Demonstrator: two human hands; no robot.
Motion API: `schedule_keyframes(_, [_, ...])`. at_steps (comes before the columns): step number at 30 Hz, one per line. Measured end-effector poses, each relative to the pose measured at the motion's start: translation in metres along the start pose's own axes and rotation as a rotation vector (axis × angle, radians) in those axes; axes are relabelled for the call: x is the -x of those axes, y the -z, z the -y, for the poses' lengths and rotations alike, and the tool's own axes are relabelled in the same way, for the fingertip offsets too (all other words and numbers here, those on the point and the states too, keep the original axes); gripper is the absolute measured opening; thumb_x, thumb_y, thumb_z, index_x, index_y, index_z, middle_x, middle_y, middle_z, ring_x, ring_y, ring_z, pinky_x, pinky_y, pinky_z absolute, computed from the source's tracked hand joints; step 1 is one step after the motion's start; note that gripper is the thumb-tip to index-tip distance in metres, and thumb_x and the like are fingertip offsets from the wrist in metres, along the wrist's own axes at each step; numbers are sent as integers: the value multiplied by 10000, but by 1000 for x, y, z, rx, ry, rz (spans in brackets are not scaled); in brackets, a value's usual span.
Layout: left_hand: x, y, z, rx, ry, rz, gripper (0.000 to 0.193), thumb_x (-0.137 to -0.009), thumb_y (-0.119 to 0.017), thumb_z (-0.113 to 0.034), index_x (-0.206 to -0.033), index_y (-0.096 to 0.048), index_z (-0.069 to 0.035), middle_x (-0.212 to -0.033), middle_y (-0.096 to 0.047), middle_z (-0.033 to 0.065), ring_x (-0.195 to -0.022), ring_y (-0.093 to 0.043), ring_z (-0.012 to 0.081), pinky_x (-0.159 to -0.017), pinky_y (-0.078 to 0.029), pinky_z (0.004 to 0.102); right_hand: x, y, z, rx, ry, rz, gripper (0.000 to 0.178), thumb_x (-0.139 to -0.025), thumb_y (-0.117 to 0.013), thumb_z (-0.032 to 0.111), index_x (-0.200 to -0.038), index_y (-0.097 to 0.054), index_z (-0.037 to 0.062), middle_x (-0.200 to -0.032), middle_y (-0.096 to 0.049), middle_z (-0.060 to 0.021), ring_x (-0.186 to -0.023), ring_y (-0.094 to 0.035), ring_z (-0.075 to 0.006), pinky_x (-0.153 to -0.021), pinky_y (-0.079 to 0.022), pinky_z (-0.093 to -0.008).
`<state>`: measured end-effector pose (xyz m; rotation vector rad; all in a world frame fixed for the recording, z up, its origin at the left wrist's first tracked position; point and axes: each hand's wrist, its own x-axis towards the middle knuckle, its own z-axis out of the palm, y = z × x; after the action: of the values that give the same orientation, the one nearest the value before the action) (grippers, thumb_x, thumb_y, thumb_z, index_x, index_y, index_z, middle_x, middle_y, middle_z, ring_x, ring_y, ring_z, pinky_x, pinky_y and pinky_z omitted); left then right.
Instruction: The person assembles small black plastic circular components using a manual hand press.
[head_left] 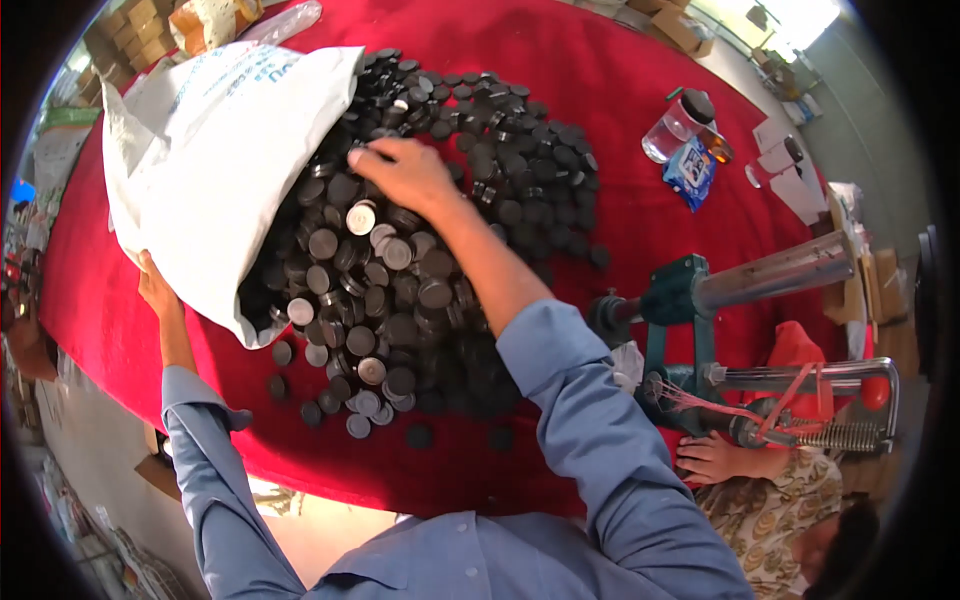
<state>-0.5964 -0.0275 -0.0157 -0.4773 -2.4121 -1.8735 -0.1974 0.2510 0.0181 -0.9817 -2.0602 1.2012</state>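
Sack of white plastic (230,165) lies on red cloth (590,50), left hand (158,290) clamped on its edge, seemingly for steadiness. Right hand (408,177) touches round black discs (435,293) heaped alongside, grip unclear

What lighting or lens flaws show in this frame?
Head view: fisheye distortion seems to bow the red tablecloth, with black corners all round; same view, glare blows out a bright patch at upper right, and shadow darkens the dark discs nearest the right sleeve.
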Motion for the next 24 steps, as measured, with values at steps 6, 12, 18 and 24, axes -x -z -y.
schedule_keyframes(6, [150,42,-46,13,3,404,767,-1047,-478,-564,-1561,-364,-6,-1528,-468,178,-1397,-456,306,-1152,-362,456,-51,162,-71,388,205,-708,439,-928,-597,492,-958,-785,97,-908,-753,-162,-905,-731,-375,-816,-555,-480])
schedule_keyframes(12, [364,71,-116,-508,-431,767,1463,-468,-955,-581,-1620,-213,-68,-1668,-136,282,-1524,-203,476,-1197,-202,628,-44,186,-133,520,-146,-297,611,-895,-554,666,-1302,-710,239,-1300,-697,-122,-1273,-605,-353,-1055,-458,-465])
schedule_keyframes(18, [404,26,-123,-582,-488,882,1343,-545,-919,-635,-1627,-247,-209,-1657,8,335,-1518,-2,569,-1097,-119,790,-1,148,-131,510,-88,-286,579,-846,-604,716,-1252,-731,324,-1299,-702,-50,-1234,-646,-268,-1023,-500,-462])
schedule_keyframes(24, [414,8,-114,-580,-582,746,1232,-577,-924,-573,-1608,-311,-293,-1675,-77,275,-1520,-81,535,-1087,-140,793,68,73,-49,583,-336,-383,448,-912,-562,585,-1216,-747,312,-1390,-632,-66,-1384,-494,-343,-1082,-309,-711])
